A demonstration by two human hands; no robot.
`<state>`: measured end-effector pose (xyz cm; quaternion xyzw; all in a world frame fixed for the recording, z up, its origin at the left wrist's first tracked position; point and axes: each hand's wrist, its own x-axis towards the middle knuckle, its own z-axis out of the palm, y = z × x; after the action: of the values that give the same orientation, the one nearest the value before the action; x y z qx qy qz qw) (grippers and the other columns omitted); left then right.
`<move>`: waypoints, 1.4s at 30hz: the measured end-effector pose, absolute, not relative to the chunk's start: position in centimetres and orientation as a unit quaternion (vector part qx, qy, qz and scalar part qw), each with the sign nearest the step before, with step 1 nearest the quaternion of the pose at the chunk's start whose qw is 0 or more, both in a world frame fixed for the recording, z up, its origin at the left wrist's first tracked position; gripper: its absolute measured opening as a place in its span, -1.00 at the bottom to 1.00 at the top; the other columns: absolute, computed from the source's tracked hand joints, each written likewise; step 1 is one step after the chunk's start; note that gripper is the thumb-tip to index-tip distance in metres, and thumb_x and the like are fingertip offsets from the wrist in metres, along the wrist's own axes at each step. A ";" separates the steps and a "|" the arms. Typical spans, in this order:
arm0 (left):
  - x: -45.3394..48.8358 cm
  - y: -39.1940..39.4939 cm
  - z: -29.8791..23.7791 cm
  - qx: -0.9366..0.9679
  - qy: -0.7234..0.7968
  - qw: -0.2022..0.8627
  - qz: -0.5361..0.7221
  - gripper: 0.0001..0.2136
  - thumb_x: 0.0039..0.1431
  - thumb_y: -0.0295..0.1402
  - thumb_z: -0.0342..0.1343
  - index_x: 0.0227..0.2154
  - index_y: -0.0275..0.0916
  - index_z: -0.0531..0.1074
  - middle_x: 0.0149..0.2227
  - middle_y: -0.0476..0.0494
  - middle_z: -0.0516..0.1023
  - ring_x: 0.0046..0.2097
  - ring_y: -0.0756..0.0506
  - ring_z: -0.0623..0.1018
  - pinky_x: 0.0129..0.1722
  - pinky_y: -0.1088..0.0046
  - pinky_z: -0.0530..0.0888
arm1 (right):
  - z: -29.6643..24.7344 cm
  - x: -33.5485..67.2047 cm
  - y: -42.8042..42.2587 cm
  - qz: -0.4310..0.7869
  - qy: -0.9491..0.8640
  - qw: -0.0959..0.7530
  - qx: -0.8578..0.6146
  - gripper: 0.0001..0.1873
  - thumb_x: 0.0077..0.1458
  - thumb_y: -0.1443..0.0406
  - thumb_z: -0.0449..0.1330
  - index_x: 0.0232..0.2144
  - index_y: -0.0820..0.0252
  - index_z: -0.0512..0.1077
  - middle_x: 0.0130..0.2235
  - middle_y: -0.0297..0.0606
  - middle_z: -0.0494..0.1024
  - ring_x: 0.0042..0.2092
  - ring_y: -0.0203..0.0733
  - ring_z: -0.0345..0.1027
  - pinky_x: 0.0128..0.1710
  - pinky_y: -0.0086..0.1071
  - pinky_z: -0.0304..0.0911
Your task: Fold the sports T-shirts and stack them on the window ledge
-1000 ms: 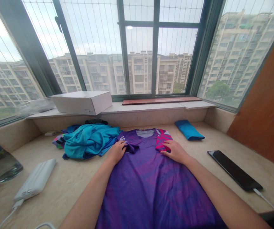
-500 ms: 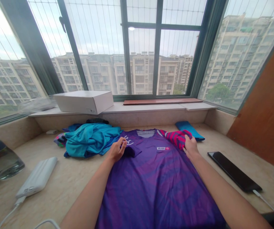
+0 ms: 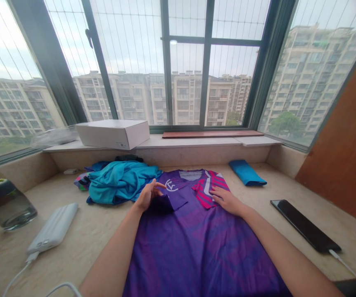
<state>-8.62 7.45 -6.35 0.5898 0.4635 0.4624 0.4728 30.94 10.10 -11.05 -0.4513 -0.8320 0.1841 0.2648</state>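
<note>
Windows (image 3: 137, 49) stand behind our stone surface (image 3: 88, 229), where the purple shirt (image 3: 202, 243) lies spread, its collar end near the back edge. Half a second ago, our right hand (image 3: 227, 201) gripped the striped sleeve (image 3: 204, 190), drawn out toward the blue pouch (image 3: 248, 173) near the back right corner; now that sleeve lies folded inward over the shirt, our hand resting unclenched on it. Our left hand (image 3: 147, 196) is by the purple sleeve (image 3: 176, 201); whether it grasps cloth, we cannot tell.
</note>
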 end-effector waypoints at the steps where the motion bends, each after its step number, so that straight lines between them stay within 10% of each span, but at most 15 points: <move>1: -8.6 7.7 -6.6 0.618 0.487 0.422 0.450 -0.32 0.29 0.21 -0.25 -0.19 -0.32 0.54 -0.51 -0.21 0.65 -0.38 -0.24 0.68 -0.32 0.26 0.57 | -11.1 30.8 10.0 0.161 -0.843 0.234 -0.456 -0.34 0.31 -0.08 0.00 0.17 0.24 0.47 0.27 0.02 0.40 0.34 0.13 0.18 0.36 0.03 0.04; 13: -8.0 8.0 -8.7 0.778 0.539 0.159 0.282 -0.68 0.21 -0.21 0.12 -0.03 -0.14 0.59 0.19 -0.20 0.53 0.31 -0.31 0.38 0.38 0.06 0.11 | -8.9 24.1 12.8 0.095 -0.845 0.057 -0.523 -0.37 0.40 0.01 -0.16 0.40 0.07 0.13 0.43 -0.06 0.12 0.45 0.14 -0.12 0.36 0.16 -0.10; 27: -8.4 7.7 -7.9 0.713 0.616 0.052 0.329 -0.63 0.42 -0.33 -0.15 0.06 -0.29 0.50 0.10 -0.32 0.59 0.14 -0.24 0.55 0.19 0.22 0.40 | -7.9 15.5 9.8 0.115 -0.846 0.193 -0.483 -0.75 0.19 0.19 0.25 -0.15 0.18 0.61 0.03 -0.06 0.61 0.13 0.03 0.42 0.19 -0.19 0.22; 34: -10.7 7.9 -8.5 0.674 0.667 0.064 0.312 -0.65 0.38 -0.45 -0.14 0.05 -0.30 0.51 -0.06 -0.36 0.67 0.02 -0.27 0.64 0.02 0.23 0.51 | -5.8 14.8 13.0 0.156 -0.789 0.247 -0.540 -0.69 0.29 0.33 0.01 -0.04 0.27 0.48 -0.28 -0.18 0.67 -0.26 -0.17 0.57 -0.22 -0.35 0.42; 42: -9.4 8.0 -9.2 0.789 0.563 0.079 0.231 -0.62 0.26 -0.34 0.13 0.13 -0.17 0.49 0.22 -0.17 0.50 0.31 -0.19 0.39 0.34 0.29 0.23 | -4.4 15.5 13.1 0.078 -0.792 0.207 -0.569 -0.61 0.22 0.36 0.10 0.07 0.31 0.47 0.08 0.13 0.54 0.17 0.13 0.39 0.19 -0.07 0.21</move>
<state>-9.45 7.98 -9.23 0.7894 0.5632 0.2313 0.0787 15.47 13.07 -4.42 -0.5691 -0.7919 0.0782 0.2071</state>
